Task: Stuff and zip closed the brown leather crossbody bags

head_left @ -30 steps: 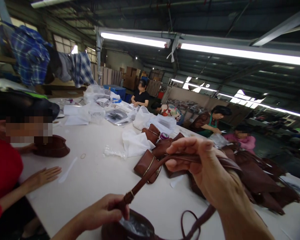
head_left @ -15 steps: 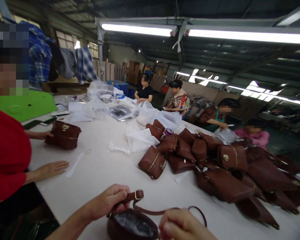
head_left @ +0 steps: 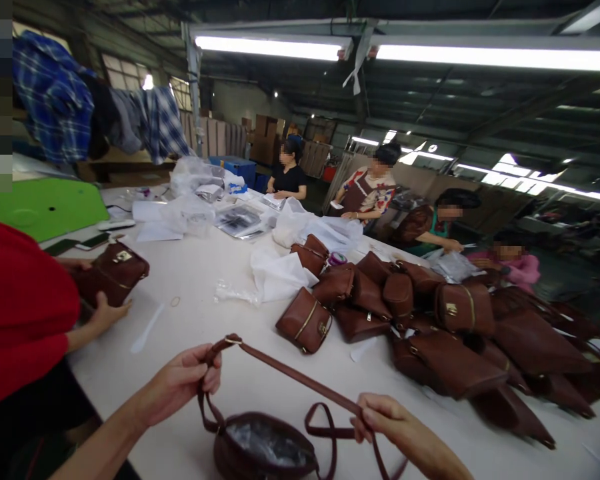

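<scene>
My left hand [head_left: 193, 377] is closed on the brown strap near its buckle [head_left: 233, 340]. Farther along, my right hand [head_left: 380, 417] pinches the same strap [head_left: 300, 375], which runs taut between both hands, its loose length looping down below the right one. Under it, at the bottom of the view, stands a brown handbag [head_left: 225, 457] with its top open; crumpled clear plastic [head_left: 273, 443] shows inside. The strap joins the bag at its left side. The bag's lower part is cut off by the frame edge.
Brown handbags [head_left: 370, 293] are heaped on the white table [head_left: 190, 293] at right. White wrapping [head_left: 280, 273] lies at the centre. On the left, a co-worker in a red top [head_left: 25, 313] holds another brown bag [head_left: 117, 270]. Several people work along the far side.
My hands have moved apart, drawing the strap taut above the bag; my right hand has gone up and right onto it. The co-worker's far bag is now tilted, held in both hands.
</scene>
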The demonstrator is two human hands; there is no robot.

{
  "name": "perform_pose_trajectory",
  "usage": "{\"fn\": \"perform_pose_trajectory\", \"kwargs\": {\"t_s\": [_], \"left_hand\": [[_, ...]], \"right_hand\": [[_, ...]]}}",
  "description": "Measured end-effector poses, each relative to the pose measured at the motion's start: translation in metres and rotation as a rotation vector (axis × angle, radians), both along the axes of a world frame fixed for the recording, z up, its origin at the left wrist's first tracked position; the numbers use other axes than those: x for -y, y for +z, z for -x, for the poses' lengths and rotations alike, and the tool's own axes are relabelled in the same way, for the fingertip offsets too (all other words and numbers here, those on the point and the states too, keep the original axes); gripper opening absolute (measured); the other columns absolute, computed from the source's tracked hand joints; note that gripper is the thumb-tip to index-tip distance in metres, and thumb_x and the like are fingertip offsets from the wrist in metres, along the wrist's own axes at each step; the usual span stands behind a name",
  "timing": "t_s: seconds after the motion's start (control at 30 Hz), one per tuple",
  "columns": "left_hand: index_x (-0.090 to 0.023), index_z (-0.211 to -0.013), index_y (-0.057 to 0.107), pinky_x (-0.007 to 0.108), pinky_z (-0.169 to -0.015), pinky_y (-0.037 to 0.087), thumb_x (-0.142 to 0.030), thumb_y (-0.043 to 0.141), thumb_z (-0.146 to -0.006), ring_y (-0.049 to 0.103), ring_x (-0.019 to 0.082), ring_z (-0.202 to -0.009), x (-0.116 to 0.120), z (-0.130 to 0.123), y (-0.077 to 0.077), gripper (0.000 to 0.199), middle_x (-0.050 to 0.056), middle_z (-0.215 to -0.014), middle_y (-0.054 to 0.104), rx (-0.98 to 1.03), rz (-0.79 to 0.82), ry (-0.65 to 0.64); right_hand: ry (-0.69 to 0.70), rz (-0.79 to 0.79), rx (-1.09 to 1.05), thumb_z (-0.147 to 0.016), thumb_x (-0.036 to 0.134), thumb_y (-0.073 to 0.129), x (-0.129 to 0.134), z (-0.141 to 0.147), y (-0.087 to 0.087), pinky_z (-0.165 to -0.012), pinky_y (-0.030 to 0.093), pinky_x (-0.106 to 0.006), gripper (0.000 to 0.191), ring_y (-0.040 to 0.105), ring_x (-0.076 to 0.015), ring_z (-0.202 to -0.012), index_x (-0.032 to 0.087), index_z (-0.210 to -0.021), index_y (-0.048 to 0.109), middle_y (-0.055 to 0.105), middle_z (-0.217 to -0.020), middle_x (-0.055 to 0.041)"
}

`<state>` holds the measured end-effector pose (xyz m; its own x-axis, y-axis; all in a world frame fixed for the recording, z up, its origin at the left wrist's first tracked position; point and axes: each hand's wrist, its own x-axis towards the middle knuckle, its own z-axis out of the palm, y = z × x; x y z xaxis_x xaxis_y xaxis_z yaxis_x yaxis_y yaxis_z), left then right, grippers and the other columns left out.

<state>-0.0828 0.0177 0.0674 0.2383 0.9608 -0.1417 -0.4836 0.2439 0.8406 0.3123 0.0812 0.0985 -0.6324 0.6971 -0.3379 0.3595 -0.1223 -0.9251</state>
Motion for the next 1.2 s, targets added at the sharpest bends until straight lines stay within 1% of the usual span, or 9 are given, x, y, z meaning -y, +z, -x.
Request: {"fn": "perform_pose_trajectory", "kwargs": {"t_s": [0.07,0.17,0.33,0.47,0.57,0.73,0.87,1.07,1.2], "left_hand": [[-0.015,-0.079,0.066,0.031,-0.078,0.045,-0.031,0.074,-0.074,0.057,0.016,-0.075,0.001,0.003,-0.004,0.019,0.003,-0.075,0.06,-0.033,-0.026,0.058],[-0.017,-0.074,0.066,0.042,-0.094,0.044,-0.031,0.073,-0.076,0.061,0.024,-0.097,-0.002,-0.017,-0.008,0.016,0.009,-0.1,0.067,0.037,-0.047,0.016],[-0.02,-0.084,0.069,0.051,-0.106,0.036,-0.033,0.075,-0.075,0.042,0.032,-0.132,-0.02,-0.059,-0.011,0.016,0.011,-0.139,0.053,0.222,-0.027,0.041],[-0.019,-0.082,0.069,0.034,-0.085,0.045,-0.034,0.079,-0.071,0.06,0.02,-0.092,-0.027,-0.053,-0.014,0.021,0.006,-0.094,0.067,0.158,-0.015,0.162],[-0.016,-0.086,0.07,0.029,-0.072,0.042,-0.035,0.079,-0.07,0.054,0.013,-0.068,-0.025,-0.033,-0.017,0.026,0.001,-0.072,0.061,0.063,0.0,0.237],[-0.018,-0.08,0.07,0.032,-0.09,0.043,-0.034,0.084,-0.064,0.056,0.019,-0.095,-0.022,-0.016,-0.02,0.026,0.004,-0.098,0.066,0.054,-0.012,0.444],[-0.02,-0.077,0.068,0.047,-0.103,0.04,-0.036,0.081,-0.068,0.049,0.03,-0.124,-0.022,-0.03,-0.02,0.022,0.007,-0.128,0.06,0.289,-0.032,0.277],[-0.022,-0.084,0.068,0.045,-0.098,0.048,-0.028,0.08,-0.071,0.065,0.02,-0.097,-0.028,-0.045,-0.024,0.018,0.0,-0.094,0.068,0.429,-0.02,0.226],[-0.019,-0.088,0.067,0.023,-0.064,0.05,-0.024,0.077,-0.074,0.055,0.006,-0.058,-0.031,-0.04,-0.02,0.018,-0.003,-0.072,0.059,0.35,-0.015,0.305]], "right_hand": [[-0.059,-0.057,0.025,-0.082,0.062,0.054,-0.002,-0.008,0.006,-0.077,0.042,-0.034,0.045,0.055,-0.0199,-0.077,0.018,-0.073,0.061,0.058,-0.074,-0.0029],[-0.087,-0.107,0.012,-0.081,0.059,0.055,-0.001,0.021,0.001,-0.072,0.041,-0.031,0.042,0.051,-0.017,-0.07,0.017,-0.076,0.062,0.054,-0.069,-0.0005],[0.033,-0.019,0.152,-0.074,0.037,0.055,0.011,0.1,-0.045,-0.051,0.031,-0.023,0.021,0.041,-0.01,-0.052,0.017,-0.071,0.063,0.047,-0.056,0.0048],[0.058,-0.044,0.175,-0.07,0.024,0.051,0.021,0.12,-0.071,-0.05,0.028,-0.022,0.012,0.039,-0.009,-0.052,0.017,-0.064,0.059,0.046,-0.054,0.0056],[0.004,0.035,0.12,-0.073,0.034,0.051,0.024,0.116,-0.077,-0.047,0.025,-0.022,0.018,0.037,-0.0082,-0.05,0.017,-0.069,0.057,0.046,-0.054,0.0058],[-0.039,0.15,0.1,-0.076,0.049,0.05,0.025,0.103,-0.088,-0.041,0.02,-0.021,0.032,0.032,-0.0074,-0.041,0.018,-0.077,0.056,0.045,-0.05,0.0072],[0.06,0.206,0.206,-0.08,0.039,0.047,0.025,0.099,-0.089,-0.041,0.021,-0.022,0.025,0.031,-0.0079,-0.039,0.018,-0.071,0.057,0.043,-0.046,0.0072],[-0.029,-0.292,0.355,-0.082,0.024,0.05,0.022,0.114,-0.072,-0.063,0.035,-0.025,0.015,0.053,-0.0138,-0.068,0.019,-0.074,0.061,0.061,-0.068,0.0013],[-0.019,-0.396,0.422,-0.085,0.025,0.05,0.023,0.118,-0.062,-0.07,0.037,-0.027,0.016,0.058,-0.0167,-0.076,0.022,-0.083,0.065,0.066,-0.077,-0.0005]]}}
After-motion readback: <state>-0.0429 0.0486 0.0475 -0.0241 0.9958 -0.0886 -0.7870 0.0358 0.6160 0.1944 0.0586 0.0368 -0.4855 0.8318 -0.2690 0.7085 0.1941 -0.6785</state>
